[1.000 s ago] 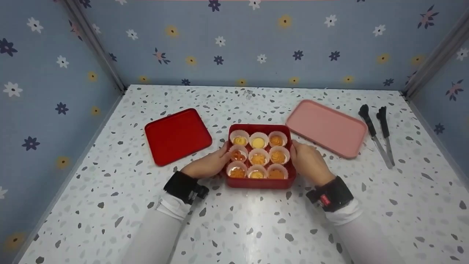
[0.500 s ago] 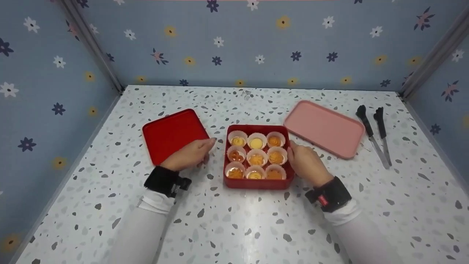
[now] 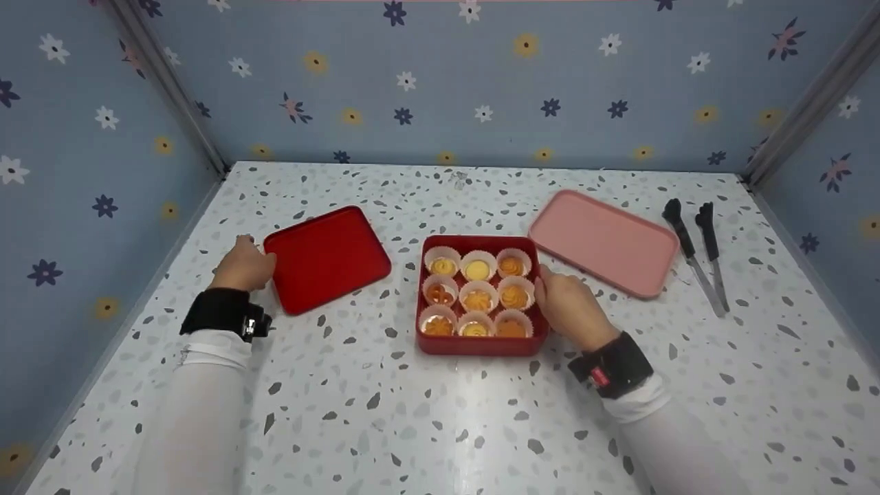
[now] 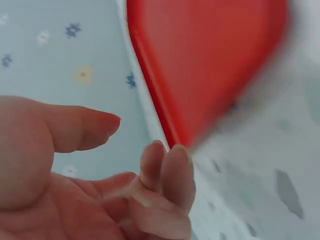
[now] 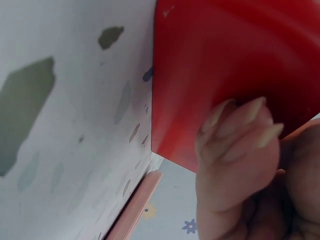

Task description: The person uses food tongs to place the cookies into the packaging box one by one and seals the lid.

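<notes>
A red box (image 3: 479, 346) stands mid-table in the head view, filled with pastries (image 3: 477, 300) in pleated paper cups. On its right side, my right hand (image 3: 576, 307) holds the box, its bent fingertips (image 5: 237, 122) against the outer wall in the right wrist view. A shallow red lid (image 3: 328, 260) lies at the left of the table. Beside its left edge is my left hand (image 3: 243, 265). The left wrist view shows that hand's thumb (image 4: 87, 127) apart from the fingers, with nothing between them and the lid's corner just beyond.
A pink tray (image 3: 605, 244) lies behind and right of the box, its near corner close to the box. Farther right lie black-handled tongs (image 3: 701, 261). Blue flowered walls (image 3: 440, 82) enclose the speckled table (image 3: 385, 412) at the back and sides.
My left hand has let go of the box's left side and moved left across the red lid to its far left edge. My right hand has stayed at the box.
</notes>
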Demonstrator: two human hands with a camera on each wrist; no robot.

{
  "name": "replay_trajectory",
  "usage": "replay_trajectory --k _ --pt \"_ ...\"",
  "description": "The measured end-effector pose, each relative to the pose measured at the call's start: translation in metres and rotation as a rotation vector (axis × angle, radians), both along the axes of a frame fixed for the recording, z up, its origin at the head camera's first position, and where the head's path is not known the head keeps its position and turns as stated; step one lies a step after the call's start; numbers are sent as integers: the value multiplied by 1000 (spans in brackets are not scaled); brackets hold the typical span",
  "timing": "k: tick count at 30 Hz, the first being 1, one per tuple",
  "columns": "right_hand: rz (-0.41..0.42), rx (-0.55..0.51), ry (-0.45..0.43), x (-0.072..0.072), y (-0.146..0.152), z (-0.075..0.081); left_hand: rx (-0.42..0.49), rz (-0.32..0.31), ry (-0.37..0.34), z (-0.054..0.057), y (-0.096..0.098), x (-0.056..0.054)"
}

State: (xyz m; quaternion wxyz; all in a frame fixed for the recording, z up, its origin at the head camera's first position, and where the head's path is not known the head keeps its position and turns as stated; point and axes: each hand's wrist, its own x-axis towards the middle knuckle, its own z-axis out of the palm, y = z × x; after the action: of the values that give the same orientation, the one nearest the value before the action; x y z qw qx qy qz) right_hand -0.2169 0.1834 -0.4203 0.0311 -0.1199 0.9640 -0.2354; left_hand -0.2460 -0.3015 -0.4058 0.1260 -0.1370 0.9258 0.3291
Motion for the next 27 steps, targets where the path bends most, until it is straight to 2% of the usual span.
replay_trajectory --k 3,6,8,10,15,17,20,22,24,27 --pt "6 0 16 1 2 -1 18 45 -39 -14 -8 -3" --pt "-10 -27 -39 2 2 -2 9 60 -38 -26 -12 -4" --pt "-17 -42 -73 3 2 -2 -36 48 -17 -31 -12 -5" --pt "-20 -49 -88 3 2 -3 -82 29 -2 -34 -11 -5" --pt "-19 -36 -64 3 0 -3 -161 -13 28 -34 -9 -5" --pt "-17 -26 -58 3 0 -3 -180 0 55 -32 -8 -5" --pt "-17 -25 -60 2 0 -1 -177 62 100 -29 -7 -5" --pt "-17 -34 -66 1 0 0 -97 116 112 -28 -7 -6" --pt "-23 -44 -72 0 0 1 53 153 99 -27 -7 -7" --pt "-19 -38 -51 0 0 1 325 186 44 -27 -8 -9"
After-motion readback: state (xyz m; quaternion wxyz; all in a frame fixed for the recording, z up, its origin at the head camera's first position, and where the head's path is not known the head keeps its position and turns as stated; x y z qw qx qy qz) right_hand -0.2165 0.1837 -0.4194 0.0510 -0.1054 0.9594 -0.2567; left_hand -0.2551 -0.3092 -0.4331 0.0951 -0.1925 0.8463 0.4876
